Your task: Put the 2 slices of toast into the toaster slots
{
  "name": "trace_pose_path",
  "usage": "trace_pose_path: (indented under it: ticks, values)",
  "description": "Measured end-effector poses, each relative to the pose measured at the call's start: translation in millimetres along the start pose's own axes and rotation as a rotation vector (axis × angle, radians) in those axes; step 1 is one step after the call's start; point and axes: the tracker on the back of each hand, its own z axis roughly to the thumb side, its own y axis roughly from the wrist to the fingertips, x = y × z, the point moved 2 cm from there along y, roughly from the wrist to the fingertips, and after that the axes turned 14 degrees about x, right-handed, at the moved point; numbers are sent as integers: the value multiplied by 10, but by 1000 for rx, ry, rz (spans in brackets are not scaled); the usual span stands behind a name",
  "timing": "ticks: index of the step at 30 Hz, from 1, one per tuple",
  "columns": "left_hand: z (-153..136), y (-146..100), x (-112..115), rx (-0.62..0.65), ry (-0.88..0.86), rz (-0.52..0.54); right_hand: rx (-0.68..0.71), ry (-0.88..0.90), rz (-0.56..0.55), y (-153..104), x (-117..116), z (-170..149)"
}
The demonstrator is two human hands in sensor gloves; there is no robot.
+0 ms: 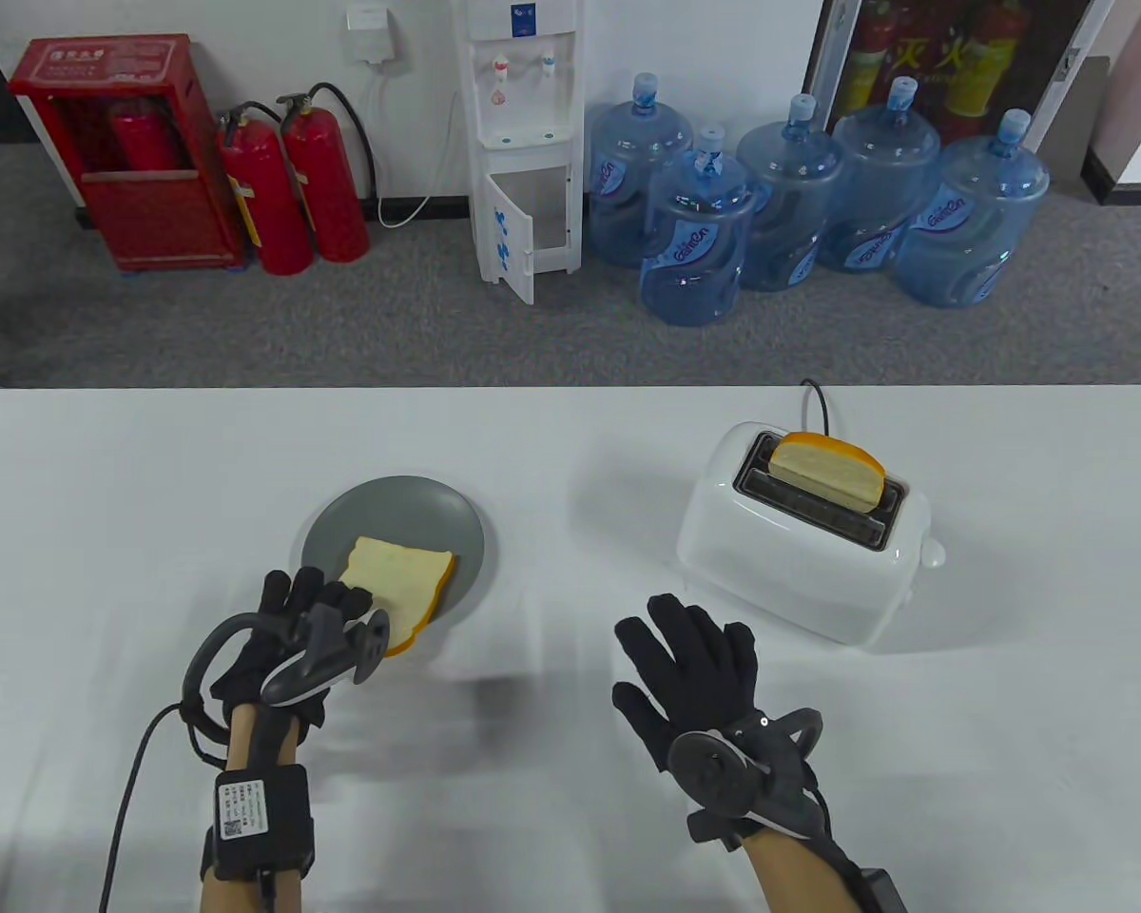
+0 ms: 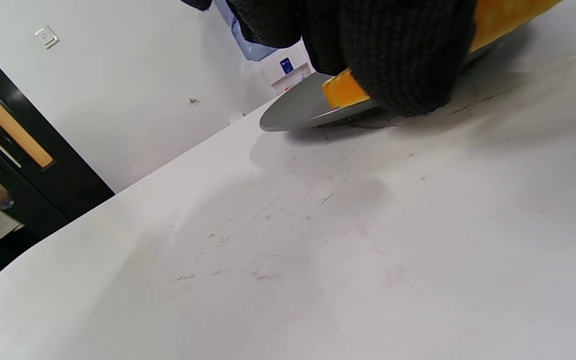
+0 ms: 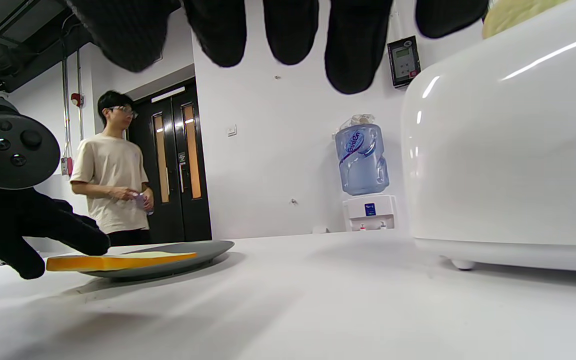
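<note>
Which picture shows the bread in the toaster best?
The table view: the toast slice stands in the far slot of the toaster. The right wrist view shows only its top over the toaster's side. The left wrist view misses it.

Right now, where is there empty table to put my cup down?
Bare table lies left of the grey plate, and between plate and white toaster. The far edge behind both is free too. It's crowded near the left hand at the toast slice.
</note>
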Motion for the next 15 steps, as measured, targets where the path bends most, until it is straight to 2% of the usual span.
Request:
trace_pose_path:
  ticks: [15]
  values:
    - [-25, -20, -89, -24, 10, 21, 2, 2, 7, 2, -5, 3]
